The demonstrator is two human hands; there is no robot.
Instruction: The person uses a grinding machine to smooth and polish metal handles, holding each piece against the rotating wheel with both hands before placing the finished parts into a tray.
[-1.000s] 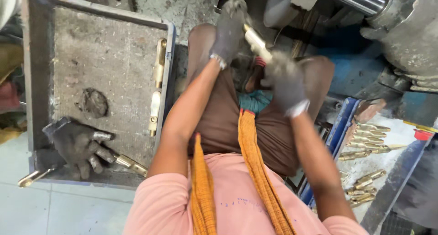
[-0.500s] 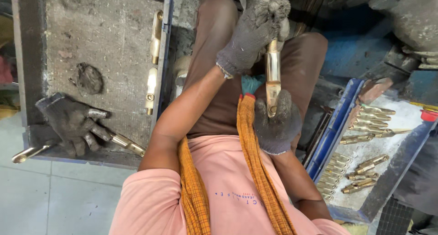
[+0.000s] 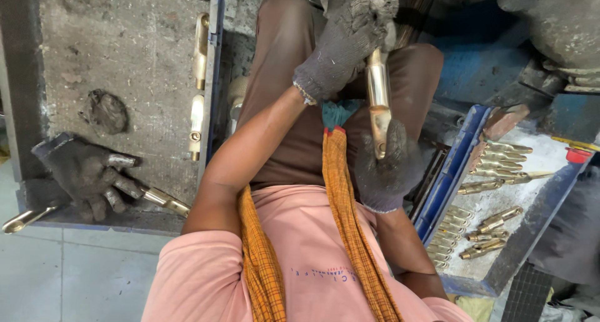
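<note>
My left hand (image 3: 350, 40), in a grey knit glove, grips the upper end of a shiny brass handle piece (image 3: 377, 90) held upright over my lap. My right hand (image 3: 387, 169), also gloved, closes around its lower end. Below them are my brown trousers, pink shirt and an orange cloth (image 3: 347, 222) hanging from my neck. At the left, another person's dark gloved hand (image 3: 87, 175) rests on the rim of a grey tray (image 3: 125, 65) and holds a brass piece (image 3: 164, 201).
Two brass handles (image 3: 200, 50) (image 3: 195, 125) lie along the grey tray's right side, and a dark lump (image 3: 105, 111) lies in its middle. A blue tray (image 3: 450, 172) at the right holds several brass parts (image 3: 494, 166). Grey machine parts (image 3: 556, 34) stand at the top right.
My hands drew the brass piece away from the machine toward my lap and turned it upright. The right hand slid down to its lower end. The other person's hand stayed put.
</note>
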